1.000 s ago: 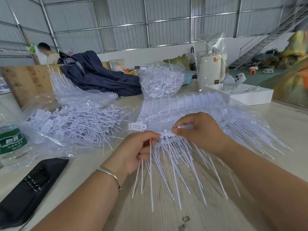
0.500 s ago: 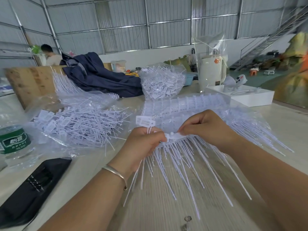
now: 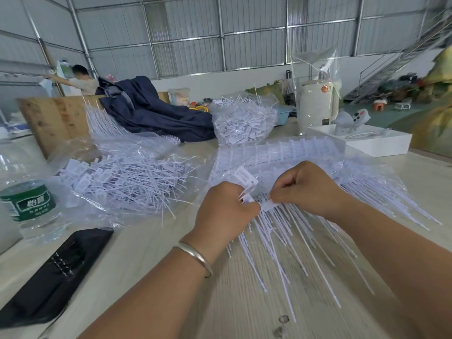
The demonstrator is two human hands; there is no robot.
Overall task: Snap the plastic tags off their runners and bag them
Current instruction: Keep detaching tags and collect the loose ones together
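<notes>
Both hands work at the table's middle over a white runner of plastic tags (image 3: 291, 231) whose thin tails fan toward me. My left hand (image 3: 226, 214) grips a small bunch of loose tags; one flat head (image 3: 245, 178) sticks up above its fingers. My right hand (image 3: 308, 188) pinches the runner's end (image 3: 269, 205) right beside the left fingers. A clear bag with loose tags (image 3: 122, 178) lies open to the left. More runners (image 3: 288, 155) lie in clear plastic behind my hands.
A water bottle (image 3: 27, 204) and a black pouch (image 3: 51, 275) sit at the left. At the back are a filled bag of tags (image 3: 242, 123), dark blue cloth (image 3: 151, 111), a white kettle (image 3: 318, 106), a white box (image 3: 374, 140). A person (image 3: 80, 79) stands far left.
My hands have drawn closer together, the left rising toward the right. The tag head above my left hand has tilted to the right. The camera view shifted slightly.
</notes>
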